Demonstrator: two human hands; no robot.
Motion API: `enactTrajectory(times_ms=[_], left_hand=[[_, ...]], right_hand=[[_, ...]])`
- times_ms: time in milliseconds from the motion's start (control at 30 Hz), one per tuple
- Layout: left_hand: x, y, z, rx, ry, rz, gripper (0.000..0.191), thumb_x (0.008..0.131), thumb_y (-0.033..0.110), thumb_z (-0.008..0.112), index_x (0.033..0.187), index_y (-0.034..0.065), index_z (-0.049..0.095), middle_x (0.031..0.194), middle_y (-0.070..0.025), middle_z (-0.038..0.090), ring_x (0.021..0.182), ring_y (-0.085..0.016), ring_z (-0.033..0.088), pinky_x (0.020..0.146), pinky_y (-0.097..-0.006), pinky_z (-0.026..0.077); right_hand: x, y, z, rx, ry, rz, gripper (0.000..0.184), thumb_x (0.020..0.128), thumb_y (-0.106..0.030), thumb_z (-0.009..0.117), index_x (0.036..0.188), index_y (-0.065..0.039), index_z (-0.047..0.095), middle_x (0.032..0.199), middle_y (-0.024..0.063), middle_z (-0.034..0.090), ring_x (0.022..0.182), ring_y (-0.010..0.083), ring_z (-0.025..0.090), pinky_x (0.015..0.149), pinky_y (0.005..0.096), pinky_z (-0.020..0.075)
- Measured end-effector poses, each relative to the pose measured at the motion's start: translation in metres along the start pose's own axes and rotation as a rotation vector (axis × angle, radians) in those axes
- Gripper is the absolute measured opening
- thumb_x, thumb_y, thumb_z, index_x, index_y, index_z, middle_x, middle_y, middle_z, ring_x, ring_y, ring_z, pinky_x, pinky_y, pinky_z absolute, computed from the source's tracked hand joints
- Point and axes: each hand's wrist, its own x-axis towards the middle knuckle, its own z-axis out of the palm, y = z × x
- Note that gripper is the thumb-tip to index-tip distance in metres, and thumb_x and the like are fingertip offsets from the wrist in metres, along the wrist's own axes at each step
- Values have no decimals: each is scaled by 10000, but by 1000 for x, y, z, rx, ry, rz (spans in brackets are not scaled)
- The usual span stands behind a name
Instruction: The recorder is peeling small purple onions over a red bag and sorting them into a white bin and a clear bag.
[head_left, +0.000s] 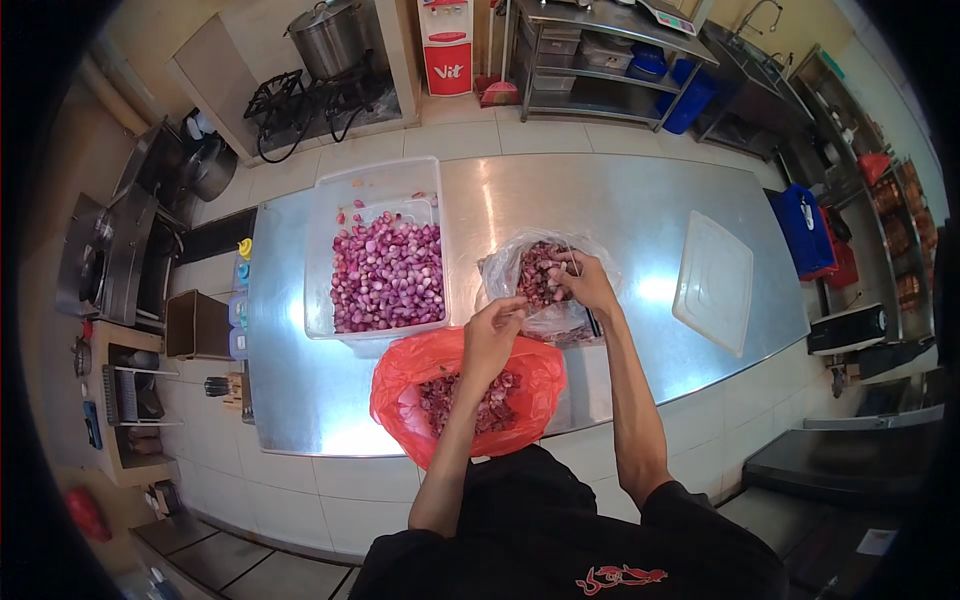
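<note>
My right hand (586, 279) is over the mouth of a clear plastic bag (502, 259), its curled fingers at the small unpeeled shallots (536, 277) inside. Whether it grips one is hard to see. To its left, my left hand (495, 330) hovers at the near side of that bag with thumb and fingertips close together; anything between them is too small to make out. Beneath the left forearm, a red plastic bag (551, 375) lies open at the table's near edge with shallot skins (495, 409) in it. Peeled shallots (390, 277) lie in a translucent plastic tub (375, 176) on the left.
All this rests on a stainless steel table (600, 187). A translucent lid (716, 281) lies at its right. A dark, slender object (593, 321) is by the clear bag, under my right wrist. Beyond the far side are a gas burner (277, 97), a stockpot (326, 41) and a steel shelf unit (600, 71).
</note>
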Motion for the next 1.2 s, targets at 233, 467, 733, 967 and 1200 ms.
enactTrajectory(times_ms=[233, 467, 733, 967, 1200], left_hand=[[53, -21, 28, 221, 32, 45, 253, 869, 93, 650, 1110, 17, 639, 989, -145, 692, 893, -198, 670, 774, -303, 516], [64, -18, 36, 290, -45, 123, 218, 829, 97, 679, 1028, 8, 678, 970, -166, 688, 901, -305, 666, 819, -359, 504], [59, -8, 37, 397, 17, 341, 221, 822, 133, 685, 984, -17, 688, 980, -190, 668, 912, -339, 646, 815, -371, 502], [57, 1, 41, 380, -4, 308, 222, 843, 121, 665, 1013, -21, 674, 954, -193, 657, 876, -330, 644, 786, -375, 500], [66, -15, 44, 201, 53, 253, 190, 873, 128, 638, 1017, 14, 687, 960, -187, 661, 876, -299, 646, 780, -342, 498]], right_hand=[[-16, 3, -1, 149, -47, 112, 291, 891, -105, 652, 1127, 43, 568, 795, 86, 667, 555, 109, 625, 360, 191, 297], [-22, 0, -3, 270, -87, 156, 323, 944, -157, 562, 1192, 48, 538, 951, 139, 661, 725, 134, 690, 339, 183, 285], [-34, -17, -1, 432, -46, 162, 286, 957, -142, 530, 1188, 26, 551, 942, 105, 656, 781, 118, 687, 329, 172, 283], [-25, -4, -1, 332, 60, 159, 241, 947, -148, 570, 1125, 13, 585, 876, 67, 652, 683, 107, 660, 334, 171, 273], [-27, -9, 3, 353, -9, 131, 247, 950, -129, 557, 1146, 20, 568, 915, 100, 668, 847, 209, 709, 324, 181, 264]])
